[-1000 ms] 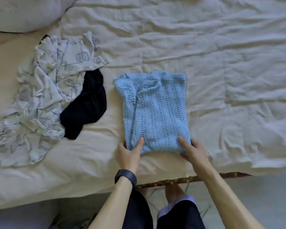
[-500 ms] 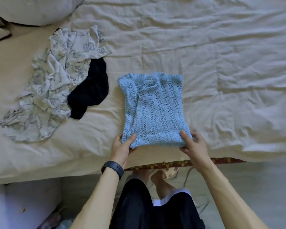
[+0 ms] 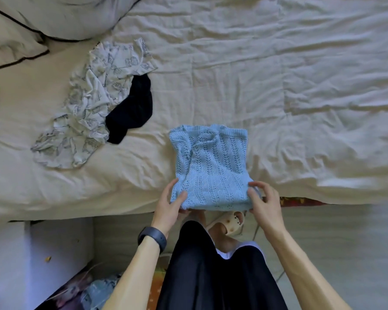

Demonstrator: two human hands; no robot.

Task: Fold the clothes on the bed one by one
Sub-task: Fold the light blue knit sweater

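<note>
Hands first: our left hand [image 3: 169,205] pinches the near left corner of the folded blue knit top [image 3: 211,166], thumb on the upper side and fingers tucked beneath, while our right hand [image 3: 264,202] grips the near right corner in the same way, thumb on top and fingers curled round the edge. We see the top as a compact rectangle lying on the cream sheet [image 3: 278,86] at the near edge of the bed, its near hem raised a little in our grasp and reaching out past the mattress edge. Up and to the left, well apart from it, a crumpled pale printed garment [image 3: 87,113] lies with a black garment [image 3: 132,108] touching its right side. A pillow [image 3: 65,16] fills the far left corner. A dark band [image 3: 152,238] circles our left wrist, and below the hands we see dark trousers [image 3: 211,276] and a pale slipper [image 3: 230,222] on the floor.
</note>
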